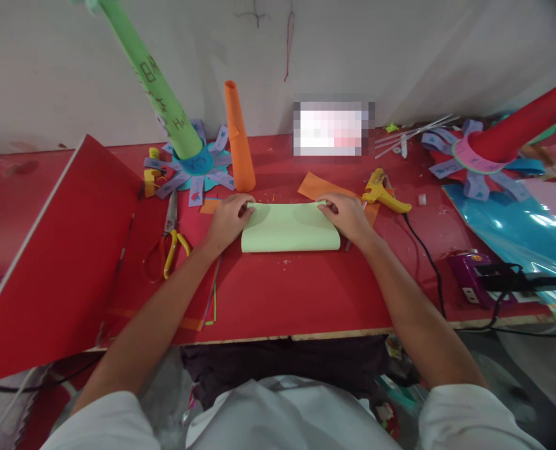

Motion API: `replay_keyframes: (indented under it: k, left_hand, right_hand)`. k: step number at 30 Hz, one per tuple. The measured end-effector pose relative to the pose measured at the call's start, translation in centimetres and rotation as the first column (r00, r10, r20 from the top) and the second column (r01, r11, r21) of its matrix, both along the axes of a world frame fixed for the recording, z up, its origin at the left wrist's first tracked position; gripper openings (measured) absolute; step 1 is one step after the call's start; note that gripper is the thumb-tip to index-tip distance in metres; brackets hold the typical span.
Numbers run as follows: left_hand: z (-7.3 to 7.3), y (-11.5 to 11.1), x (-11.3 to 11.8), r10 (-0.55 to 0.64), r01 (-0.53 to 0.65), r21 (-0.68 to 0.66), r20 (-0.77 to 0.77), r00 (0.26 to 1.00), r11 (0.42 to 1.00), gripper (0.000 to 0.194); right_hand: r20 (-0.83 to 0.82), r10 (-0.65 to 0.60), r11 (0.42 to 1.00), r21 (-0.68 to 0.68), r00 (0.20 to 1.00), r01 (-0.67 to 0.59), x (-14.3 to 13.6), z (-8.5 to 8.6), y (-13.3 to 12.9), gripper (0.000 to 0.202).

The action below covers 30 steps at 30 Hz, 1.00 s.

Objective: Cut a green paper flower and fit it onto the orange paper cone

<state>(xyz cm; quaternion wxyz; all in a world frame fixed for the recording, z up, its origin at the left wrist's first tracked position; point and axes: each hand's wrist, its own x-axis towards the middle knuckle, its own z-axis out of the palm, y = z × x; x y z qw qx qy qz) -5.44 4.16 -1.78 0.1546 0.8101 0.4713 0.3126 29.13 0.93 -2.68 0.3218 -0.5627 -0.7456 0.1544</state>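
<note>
A sheet of pale green paper [290,228] is bent over on the red table, with a rounded fold along its near side. My left hand [233,215] pinches its far left corner between thumb and fingers. At the far right corner, my right hand [343,215] grips the paper the same way. The paper's far edge runs between the two hands. Just behind my left hand stands an orange paper cone [240,140]. A yellow glue gun [385,192] lies beyond my right hand, close to an orange paper scrap [327,185].
Yellow-handled scissors [172,234] lie left of my left arm. A red board [57,256] leans at the left. A green paper tube [151,81] and a red paper tube [526,125] stand on flower-like bases. A purple box [477,281] with black cables sits at right.
</note>
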Motion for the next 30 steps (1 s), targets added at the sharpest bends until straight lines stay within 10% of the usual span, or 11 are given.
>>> replay_keyframes:
  k: [30]
  left_hand:
    - [-0.39, 0.45, -0.08, 0.027, -0.026, 0.014, -0.043, 0.999, 1.000, 0.024]
  right_hand:
    - [0.054, 0.021, 1.000, -0.014, 0.998, -0.020, -0.10, -0.20, 0.23, 0.021]
